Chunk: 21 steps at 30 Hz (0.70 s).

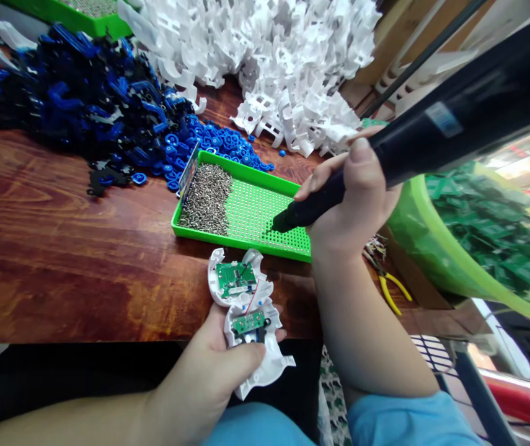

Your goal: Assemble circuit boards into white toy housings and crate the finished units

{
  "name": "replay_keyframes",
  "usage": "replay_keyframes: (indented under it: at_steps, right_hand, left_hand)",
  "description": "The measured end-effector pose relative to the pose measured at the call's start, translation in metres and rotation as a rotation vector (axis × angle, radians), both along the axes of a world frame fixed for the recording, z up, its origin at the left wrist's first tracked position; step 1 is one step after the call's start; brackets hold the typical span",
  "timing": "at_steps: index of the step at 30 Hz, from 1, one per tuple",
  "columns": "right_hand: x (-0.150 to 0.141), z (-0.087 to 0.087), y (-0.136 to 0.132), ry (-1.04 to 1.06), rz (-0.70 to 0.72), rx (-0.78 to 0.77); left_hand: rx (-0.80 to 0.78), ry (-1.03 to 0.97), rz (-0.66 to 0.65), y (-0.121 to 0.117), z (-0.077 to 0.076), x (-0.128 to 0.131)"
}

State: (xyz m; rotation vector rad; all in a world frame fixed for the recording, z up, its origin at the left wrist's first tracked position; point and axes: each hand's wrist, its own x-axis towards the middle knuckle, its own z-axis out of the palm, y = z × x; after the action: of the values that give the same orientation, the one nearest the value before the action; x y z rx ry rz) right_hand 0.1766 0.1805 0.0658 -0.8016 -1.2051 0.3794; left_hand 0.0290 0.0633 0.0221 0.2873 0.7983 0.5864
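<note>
My left hand [218, 359] is closed around a white plastic housing [265, 362] at the table's front edge. Two green circuit boards sit in its two halves, the larger board [235, 279] in the upper half and a smaller board [248, 322] near my thumb. A thin red wire runs between the halves. My right hand [357, 192] grips a black electric screwdriver [413, 118], tilted down to the left. Its tip meets the perforated part of a green screw tray [241, 246]. Loose screws [206, 198] are heaped at the tray's left end.
Behind the tray lie piles of blue and black plastic parts [79, 99], small blue pieces [218, 141] and white shells [283, 56]. Yellow-handled pliers [392, 294] lie at the right, beside a green basin [432, 229] full of circuit boards. Another green tray [79, 18] stands at the back left.
</note>
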Motion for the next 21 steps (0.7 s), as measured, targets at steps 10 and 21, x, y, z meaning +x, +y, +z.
replay_keyframes:
  at_steps: [10, 21]
  right_hand:
    - [0.002, -0.001, 0.011, 0.069, -0.038, 0.065]
    - [-0.007, 0.045, -0.046, 0.113, -0.033, -0.068]
  left_hand:
    - [-0.074, 0.039, 0.034, -0.001, 0.008, 0.001]
    - [-0.051, 0.053, 0.124, -0.007, 0.015, -0.015]
